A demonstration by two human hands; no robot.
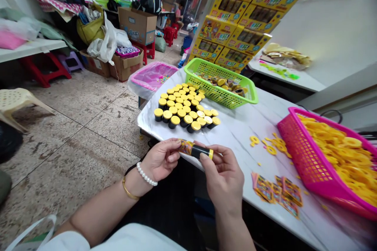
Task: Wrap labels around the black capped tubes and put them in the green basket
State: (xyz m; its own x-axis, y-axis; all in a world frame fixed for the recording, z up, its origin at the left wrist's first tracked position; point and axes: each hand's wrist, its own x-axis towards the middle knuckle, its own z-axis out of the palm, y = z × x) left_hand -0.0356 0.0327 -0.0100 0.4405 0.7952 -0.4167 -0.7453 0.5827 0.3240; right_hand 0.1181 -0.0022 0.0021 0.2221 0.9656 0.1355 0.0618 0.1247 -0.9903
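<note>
black tube (199, 151) with yellow cap (211, 154), held near table (244, 129) edge. left hand (161, 161) pinching printed end, right hand (224, 174) gripping capped end. yellow-capped tubes (186, 109) clustered on table beyond.

Smooth, glossy plastic tube (195, 150)

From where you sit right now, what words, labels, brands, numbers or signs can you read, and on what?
None reads with certainty:
Stacked yellow boxes: large lettering, too blurred to quote.
Large cardboard box: printed lettering, also too blurred.
Held tube: any wording too small.
Flat packets: any wording too small.
</note>
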